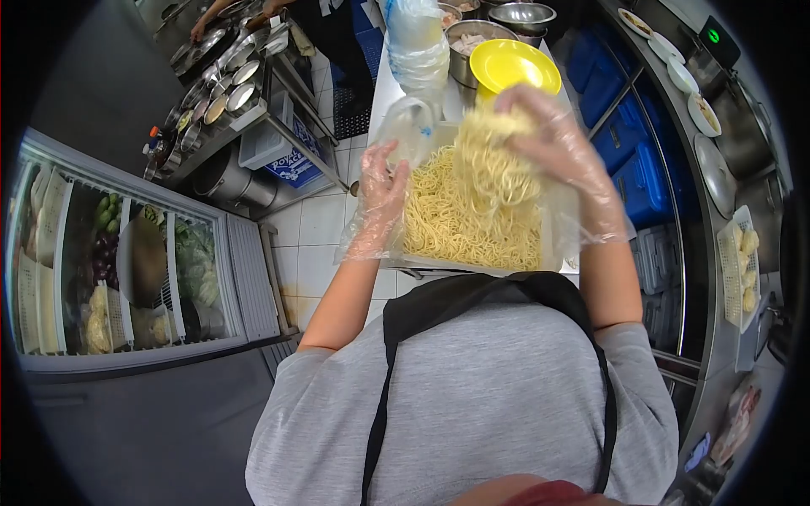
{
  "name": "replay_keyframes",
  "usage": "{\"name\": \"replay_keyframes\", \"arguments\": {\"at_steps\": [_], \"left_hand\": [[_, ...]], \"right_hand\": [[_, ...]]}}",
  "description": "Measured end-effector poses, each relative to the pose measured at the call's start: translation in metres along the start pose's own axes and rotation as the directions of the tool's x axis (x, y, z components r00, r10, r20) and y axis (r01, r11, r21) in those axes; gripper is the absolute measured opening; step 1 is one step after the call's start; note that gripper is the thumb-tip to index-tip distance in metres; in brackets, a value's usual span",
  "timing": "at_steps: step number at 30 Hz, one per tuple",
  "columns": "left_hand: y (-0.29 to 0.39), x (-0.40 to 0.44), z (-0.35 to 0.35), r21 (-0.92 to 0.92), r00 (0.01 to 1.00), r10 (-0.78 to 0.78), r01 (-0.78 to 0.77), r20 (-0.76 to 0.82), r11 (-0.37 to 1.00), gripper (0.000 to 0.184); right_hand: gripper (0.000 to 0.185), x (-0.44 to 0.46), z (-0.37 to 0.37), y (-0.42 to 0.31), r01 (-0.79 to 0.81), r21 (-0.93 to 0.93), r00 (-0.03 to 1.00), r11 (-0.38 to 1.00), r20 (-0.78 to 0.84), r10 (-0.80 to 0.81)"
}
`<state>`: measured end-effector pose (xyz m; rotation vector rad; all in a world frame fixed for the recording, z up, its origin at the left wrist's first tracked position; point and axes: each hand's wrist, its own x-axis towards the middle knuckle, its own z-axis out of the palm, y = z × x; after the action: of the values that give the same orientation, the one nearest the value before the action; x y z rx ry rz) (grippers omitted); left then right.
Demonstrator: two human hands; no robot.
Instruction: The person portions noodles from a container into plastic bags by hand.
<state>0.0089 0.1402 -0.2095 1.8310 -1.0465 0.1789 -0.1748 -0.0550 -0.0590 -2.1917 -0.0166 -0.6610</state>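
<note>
My left hand (381,198), in a clear plastic glove, is at the left edge of the noodle tub with its fingers curled at the side of a clear plastic bag (407,126). My right hand (557,139), also gloved and blurred by motion, grips a clump of yellow noodles (498,169) raised over the tub. Strands hang down from it. Loose noodles (468,232) fill the pale rectangular tub (548,240) in front of my chest.
Behind the tub stand a tall stack of clear plastic bags (418,51), a yellow plate (515,66) and metal bowls (523,15). An open-topped chiller with vegetables (105,244) is at left. Blue bins (637,181) sit right. Another person (329,42) works at the far left.
</note>
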Motion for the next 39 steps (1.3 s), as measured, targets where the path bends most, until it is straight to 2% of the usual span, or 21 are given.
{"name": "replay_keyframes", "arguments": {"at_steps": [2, 3, 4, 6, 8, 9, 10, 11, 13, 15, 17, 19, 20, 23, 26, 28, 29, 31, 34, 36, 39], "left_hand": [[-0.003, 0.001, -0.002, -0.062, 0.993, -0.045, 0.039, -0.109, 0.997, 0.036], [-0.005, 0.003, -0.005, 0.032, 0.991, 0.021, -0.017, -0.130, 0.999, 0.037], [-0.005, 0.002, -0.004, 0.032, 0.992, 0.018, -0.014, -0.127, 0.999, 0.037], [-0.005, 0.001, -0.005, -0.141, 0.979, -0.076, 0.049, -0.190, 0.989, 0.040], [-0.005, 0.002, -0.007, -0.155, 0.972, -0.054, 0.019, -0.229, 0.988, 0.042], [-0.001, 0.003, -0.008, -0.117, 0.958, -0.032, -0.001, -0.284, 0.993, 0.042], [0.002, 0.003, -0.010, -0.077, 0.941, -0.009, -0.018, -0.340, 0.997, 0.042], [0.002, 0.002, -0.011, -0.072, 0.939, -0.013, -0.012, -0.345, 0.997, 0.042], [0.004, 0.002, -0.013, -0.042, 0.928, -0.019, 0.003, -0.372, 0.999, 0.042], [0.008, 0.003, -0.014, -0.070, 0.929, -0.053, 0.029, -0.367, 0.997, 0.042], [0.009, 0.002, -0.014, -0.102, 0.932, -0.091, 0.059, -0.352, 0.993, 0.042], [0.007, 0.002, -0.014, -0.036, 0.930, -0.021, 0.008, -0.368, 0.999, 0.043], [0.008, 0.002, -0.014, -0.036, 0.930, -0.021, 0.008, -0.366, 0.999, 0.043], [0.012, 0.000, -0.015, -0.097, 0.937, -0.104, 0.076, -0.333, 0.992, 0.043], [0.010, 0.001, -0.015, -0.236, 0.926, -0.156, 0.076, -0.342, 0.969, 0.042], [0.015, 0.001, -0.020, -0.160, 0.938, -0.195, 0.154, -0.286, 0.975, 0.040], [0.009, 0.002, -0.018, -0.158, 0.936, -0.195, 0.153, -0.293, 0.975, 0.040], [-0.003, 0.002, -0.015, -0.086, 0.931, -0.051, 0.021, -0.361, 0.996, 0.040], [-0.003, 0.003, -0.014, -0.162, 0.916, -0.103, 0.042, -0.387, 0.986, 0.039], [-0.005, 0.004, -0.013, -0.156, 0.917, -0.107, 0.050, -0.384, 0.987, 0.039], [-0.003, 0.002, -0.014, -0.187, 0.924, -0.143, 0.079, -0.356, 0.979, 0.040]], "right_hand": [[0.029, 0.009, -0.013, -0.019, 0.009, 0.336, 0.990, 0.942, -0.134, 0.039], [0.030, 0.008, -0.011, -0.052, -0.107, 0.525, 0.955, 0.844, -0.182, 0.234], [0.027, 0.012, -0.014, -0.045, -0.012, 0.520, 0.959, 0.854, -0.235, 0.157], [0.023, 0.012, -0.020, -0.033, -0.002, 0.355, 0.962, 0.935, -0.254, 0.098], [0.023, 0.001, -0.006, -0.026, -0.202, 0.437, 0.949, 0.876, -0.135, 0.285], [0.026, -0.006, -0.003, -0.005, -0.320, 0.235, 0.933, 0.918, -0.091, 0.349], [0.024, -0.015, 0.005, 0.015, -0.395, 0.230, 0.916, 0.889, 0.033, 0.399], [0.026, -0.022, 0.012, 0.032, -0.423, -0.132, 0.895, 0.897, 0.093, 0.436], [0.035, -0.019, 0.036, 0.029, -0.291, -0.687, 0.688, 0.665, 0.333, 0.645], [0.045, -0.027, 0.063, 0.010, -0.241, -0.686, 0.814, 0.687, 0.242, 0.528], [0.052, -0.022, 0.089, 0.000, 0.065, -0.572, 0.842, 0.817, 0.471, 0.264], [0.049, -0.011, 0.125, -0.002, 0.128, -0.427, 0.640, 0.895, 0.725, 0.254], [0.049, -0.014, 0.148, 0.009, 0.126, -0.426, 0.641, 0.896, 0.724, 0.255], [0.041, -0.023, 0.192, 0.033, 0.164, -0.618, 0.792, 0.769, 0.547, 0.270], [0.038, -0.007, 0.192, 0.041, 0.289, -0.645, 0.780, 0.708, 0.587, 0.217], [0.045, 0.005, 0.186, 0.040, -0.147, -0.465, 0.734, 0.873, 0.540, 0.412], [0.038, -0.003, 0.174, 0.036, 0.030, -0.442, 0.820, 0.897, 0.524, 0.231], [0.039, 0.005, 0.155, 0.034, -0.028, -0.360, 0.835, 0.932, 0.505, 0.220], [0.046, 0.005, 0.113, 0.025, -0.113, -0.149, 0.939, 0.982, 0.308, 0.155], [0.039, 0.003, 0.085, 0.024, 0.015, -0.214, 0.989, 0.977, 0.145, 0.017], [0.036, -0.002, 0.042, 0.000, -0.142, -0.355, 0.975, 0.924, 0.113, 0.193]]}}
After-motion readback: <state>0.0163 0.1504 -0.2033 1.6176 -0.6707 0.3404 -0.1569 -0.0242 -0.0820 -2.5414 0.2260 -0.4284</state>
